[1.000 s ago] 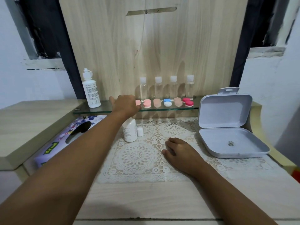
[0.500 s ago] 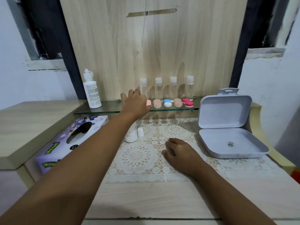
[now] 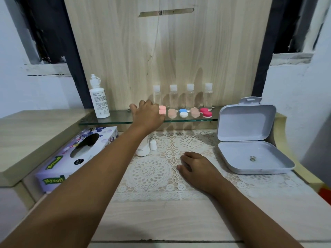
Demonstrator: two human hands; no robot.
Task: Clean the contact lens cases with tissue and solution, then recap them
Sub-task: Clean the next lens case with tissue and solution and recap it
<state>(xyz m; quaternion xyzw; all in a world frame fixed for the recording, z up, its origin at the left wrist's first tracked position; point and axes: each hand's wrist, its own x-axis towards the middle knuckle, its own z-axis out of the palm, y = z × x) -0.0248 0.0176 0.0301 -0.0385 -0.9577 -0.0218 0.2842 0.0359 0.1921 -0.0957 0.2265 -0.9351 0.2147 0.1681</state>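
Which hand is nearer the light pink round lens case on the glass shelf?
Left. The left hand is at the light pink round lens case, hiding its left edge; the right hand rests on the white lace mat, below the glass shelf.

Soft indoor light — clear bottles (image 3: 190, 97) cast pale shadows on the wood panel (image 3: 161, 51) toward 10 o'clock. Edges bow, wide-angle; detail slightly soft.

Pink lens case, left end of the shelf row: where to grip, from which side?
The pink lens case lies flat on the glass shelf; clear bottles stand behind it, the peach case close on its right. So probably pinch its cap rims from the front and above.
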